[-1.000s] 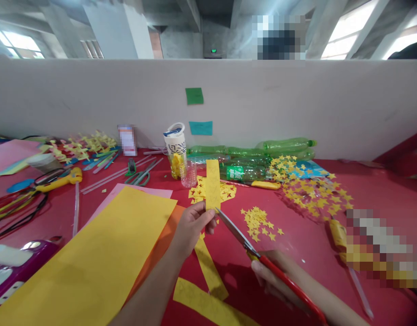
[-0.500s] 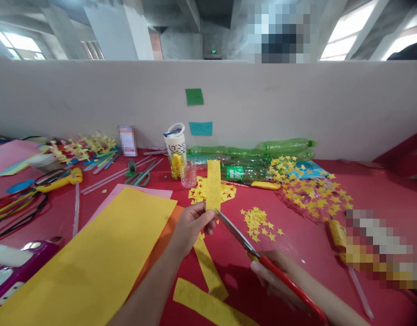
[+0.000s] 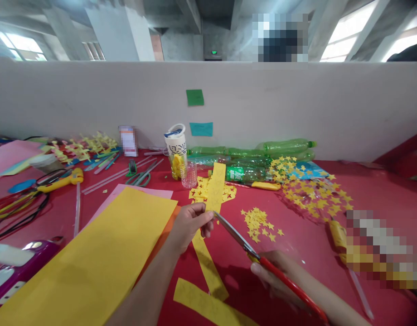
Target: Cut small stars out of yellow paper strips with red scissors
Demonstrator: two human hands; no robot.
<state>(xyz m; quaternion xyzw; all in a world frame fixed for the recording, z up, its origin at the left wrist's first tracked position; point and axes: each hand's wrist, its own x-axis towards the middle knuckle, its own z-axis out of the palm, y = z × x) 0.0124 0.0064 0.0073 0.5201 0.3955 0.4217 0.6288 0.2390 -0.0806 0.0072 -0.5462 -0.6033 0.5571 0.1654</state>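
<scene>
My left hand (image 3: 190, 226) pinches the lower end of a narrow yellow paper strip (image 3: 216, 188) and holds it upright, leaning a little to the right. My right hand (image 3: 276, 276) is closed round the red handles of a pair of scissors (image 3: 249, 246). Their metal blades point up and left, and the tips meet the strip just beside my left thumb. Two more yellow strips (image 3: 208, 267) lie on the red table (image 3: 365, 185) below my hands. A small heap of yellow paper stars (image 3: 259, 224) lies to the right of the blades.
A big yellow sheet (image 3: 93, 262) over orange and pink sheets covers the near left. Green plastic bottles (image 3: 263, 158), a white cup (image 3: 176, 145), a small glass (image 3: 189, 174), green scissors (image 3: 140, 176) and more stars (image 3: 313, 190) sit toward the grey partition. A glue gun (image 3: 339, 235) lies right, cables and a purple device left.
The strip has tilted to the right and sunk slightly in my left hand. The scissors stay at its base, almost unmoved.
</scene>
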